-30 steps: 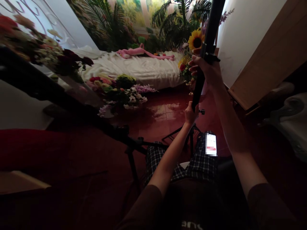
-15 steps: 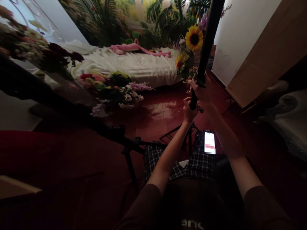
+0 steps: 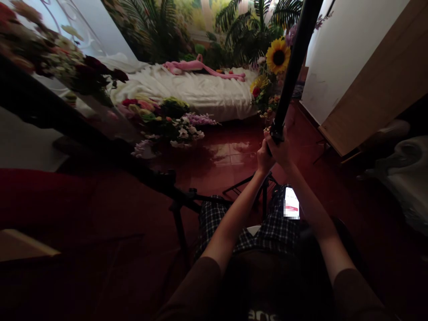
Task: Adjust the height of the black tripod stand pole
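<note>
A long black light stand [image 3: 291, 71] rises in front of me, leaning to the upper right, with tripod legs [image 3: 238, 186] low on the floor. My left hand [image 3: 265, 157] is wrapped around its shaft from the left. Close against it, my right hand [image 3: 282, 149] grips the same shaft from the right, just below a dark collar [image 3: 277, 131]. Both hands are closed; some fingers are hidden behind the pole or lost in the dimness. A lit phone [image 3: 291, 204] rests on my right thigh, on checked trousers [image 3: 214, 218].
Another thick black pole [image 3: 100, 147] slants across the left side. Bunches of flowers [image 3: 180, 129] and a sunflower [image 3: 278, 55] flank a white-draped bed [image 3: 200, 91] bearing a pink plush toy [image 3: 187, 67]. A wooden panel [image 3: 364, 84] and a carved chair [image 3: 408, 160] stand right.
My right hand and the collar have come down, so the right hand now sits against the left. The view has turned slightly left. The phone stays on my thigh.
</note>
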Action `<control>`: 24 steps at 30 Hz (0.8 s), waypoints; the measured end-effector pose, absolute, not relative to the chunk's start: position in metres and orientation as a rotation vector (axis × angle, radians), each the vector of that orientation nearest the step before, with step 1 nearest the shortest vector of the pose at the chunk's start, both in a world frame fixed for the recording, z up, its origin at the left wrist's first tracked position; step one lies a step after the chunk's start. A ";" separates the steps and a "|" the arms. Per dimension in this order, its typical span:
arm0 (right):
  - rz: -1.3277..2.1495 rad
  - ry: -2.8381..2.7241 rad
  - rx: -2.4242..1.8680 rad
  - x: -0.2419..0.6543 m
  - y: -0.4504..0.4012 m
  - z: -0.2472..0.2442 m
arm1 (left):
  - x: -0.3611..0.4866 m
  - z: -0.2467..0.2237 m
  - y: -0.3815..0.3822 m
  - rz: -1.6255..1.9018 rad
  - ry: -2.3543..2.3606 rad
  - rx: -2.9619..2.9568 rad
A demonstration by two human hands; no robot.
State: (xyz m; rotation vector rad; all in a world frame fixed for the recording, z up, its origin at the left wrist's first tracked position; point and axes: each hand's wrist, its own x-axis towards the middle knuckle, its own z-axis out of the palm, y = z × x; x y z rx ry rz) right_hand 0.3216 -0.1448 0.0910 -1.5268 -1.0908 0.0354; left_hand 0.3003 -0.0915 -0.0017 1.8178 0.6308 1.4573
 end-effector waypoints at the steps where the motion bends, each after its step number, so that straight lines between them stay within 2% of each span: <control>1: 0.018 -1.123 -1.543 0.322 -0.152 0.089 | 0.300 -0.002 -0.092 1.458 0.634 1.824; 10: -0.215 -1.493 -1.643 0.348 -0.244 0.051 | 0.297 0.000 -0.097 1.524 0.627 1.727; 17: -0.037 -1.364 -1.681 0.353 -0.233 0.036 | 0.297 0.003 -0.099 1.512 0.634 1.717; 24: 0.242 -1.038 -1.671 0.358 -0.210 0.043 | 0.295 0.002 -0.097 1.501 0.598 1.731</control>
